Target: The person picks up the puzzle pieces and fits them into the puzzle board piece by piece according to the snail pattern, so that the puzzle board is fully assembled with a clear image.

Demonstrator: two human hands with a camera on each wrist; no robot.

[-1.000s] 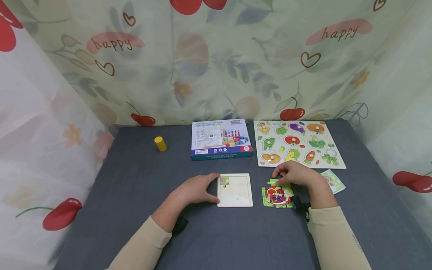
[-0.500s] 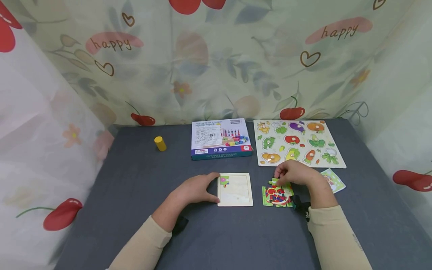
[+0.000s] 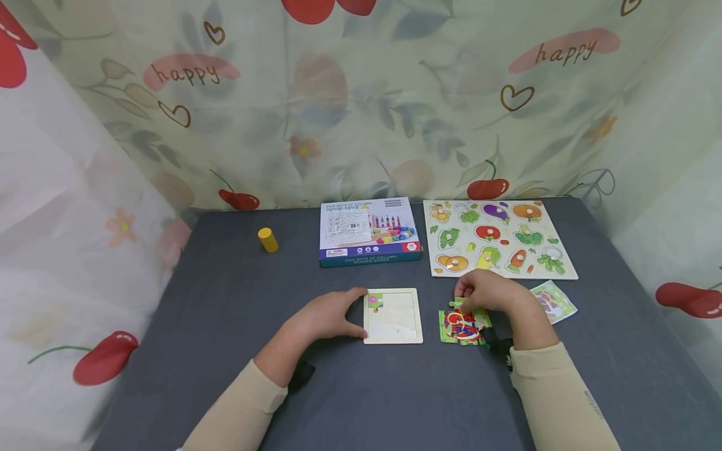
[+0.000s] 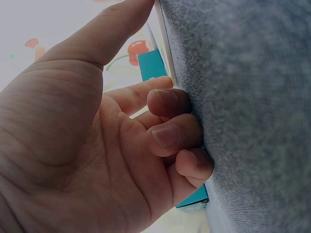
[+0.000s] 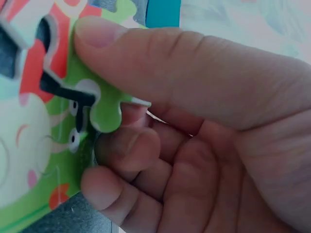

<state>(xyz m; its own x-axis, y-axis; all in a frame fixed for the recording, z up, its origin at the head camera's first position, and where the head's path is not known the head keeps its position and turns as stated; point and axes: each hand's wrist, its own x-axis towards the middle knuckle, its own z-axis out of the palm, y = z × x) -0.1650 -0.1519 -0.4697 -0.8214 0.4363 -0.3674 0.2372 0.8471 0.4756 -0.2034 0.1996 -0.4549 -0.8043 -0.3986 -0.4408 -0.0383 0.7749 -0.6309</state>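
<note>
In the head view a square puzzle tray point(image 3: 397, 322) with a light frame lies mid-table, one puzzle piece point(image 3: 375, 302) in its upper left corner. Thumb and index finger of my left hand point(image 3: 327, 319) touch the tray's left side near its two corners; the other fingers curl loosely in the left wrist view. To the right, bright puzzle pieces point(image 3: 464, 335) lie jumbled in a heap. At the heap's top edge my right hand point(image 3: 496, 291) pinches a green puzzle piece point(image 5: 108, 114), thumb on its printed face and fingers behind. Part of the heap is hidden under that hand.
Behind the tray lies a boxed bead set point(image 3: 369, 232). A vegetable peg board point(image 3: 502, 238) lies at the back right, with a small picture card point(image 3: 558, 304) in front of it. A yellow cylinder point(image 3: 267, 240) stands back left. Printed curtains point(image 3: 350, 125) enclose the table.
My right hand and forearm have shifted slightly left over the heap, uncovering more of the picture card. The left hand and tray stay in place.
</note>
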